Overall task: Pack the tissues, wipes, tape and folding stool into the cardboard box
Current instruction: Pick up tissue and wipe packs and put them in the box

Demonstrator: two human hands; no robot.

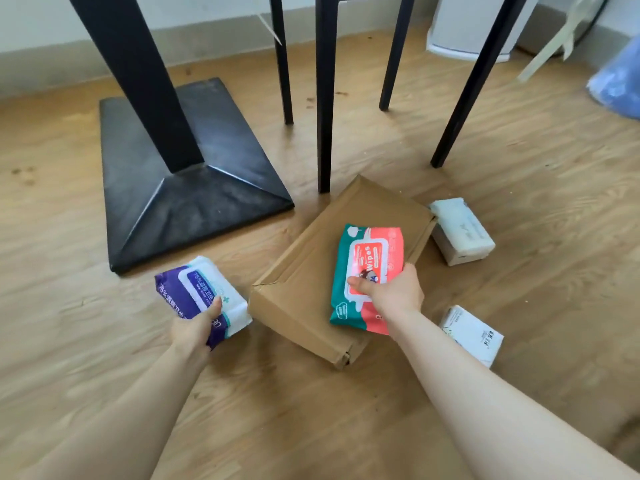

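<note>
A flat brown cardboard box lies closed on the wooden floor. My right hand grips a red and teal wipes pack that is over the box's top. My left hand holds a purple and white wipes pack just left of the box, low over the floor. A pale green tissue pack lies on the floor at the box's right far corner. A white tissue pack lies to the right of my right forearm. No tape or folding stool is visible.
A black table base with its post stands left behind the box. Black chair legs stand right behind the box. A white bin and a blue bag are at the far right.
</note>
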